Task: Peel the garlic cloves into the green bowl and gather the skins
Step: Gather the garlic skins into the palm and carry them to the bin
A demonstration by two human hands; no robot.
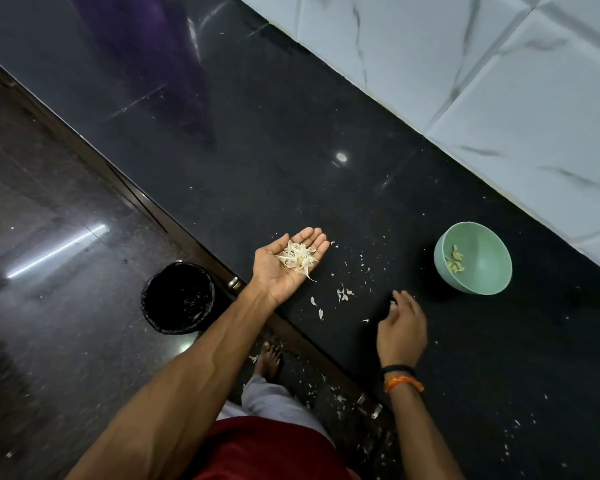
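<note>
My left hand lies palm up over the counter's front edge, fingers flat, cupping a small heap of white garlic skins. To the right, my right hand hovers palm down over the black counter with curled fingers pinching at a skin scrap near its fingertips. More loose skins lie on the counter between the two hands. The green bowl stands upright to the right of both hands, with a few peeled garlic cloves inside against its left wall.
A black bin lined with a bag stands on the floor below the counter edge, left of my left hand. White tiled wall runs behind the counter. Skin scraps litter the floor by my bare foot.
</note>
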